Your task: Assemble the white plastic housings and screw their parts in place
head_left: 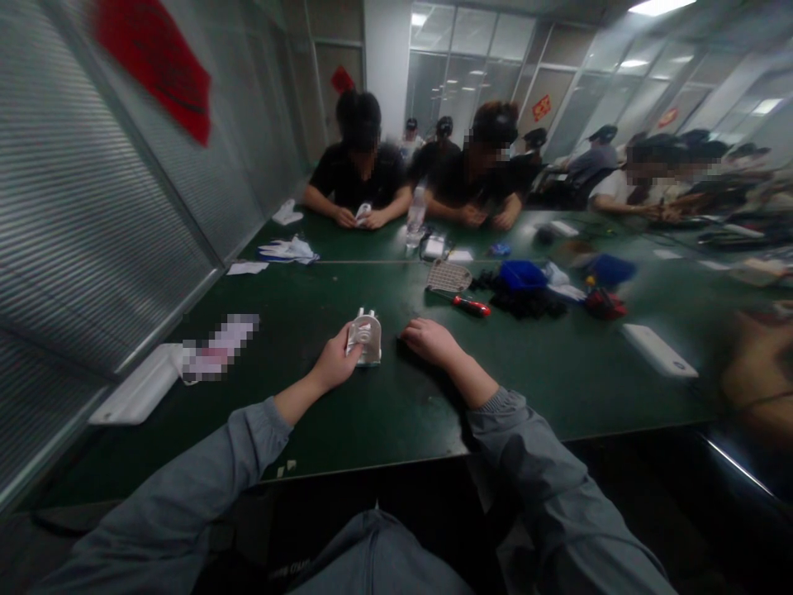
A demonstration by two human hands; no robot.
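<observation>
My left hand (339,359) is closed round the side of a small white plastic housing (369,337). It has a rounded end, a hollow-looking face and two short prongs at its far edge, and the thumb lies across it. I hold it just over the green table (297,330). My right hand (432,340) rests on the tabletop a little to the right, apart from the housing. Its fingers are curled under, and anything inside them is hidden. Beyond it lie a screwdriver (472,307) with a red and black handle and a beige grid-like plate (448,277).
A blue bin (522,274) stands among black parts at the back right. A white power-bank-like block (660,350) lies right; a long white case (140,387) lies left. Gloves (290,249) and a clear bottle (415,219) are farther back. Several people sit across the table.
</observation>
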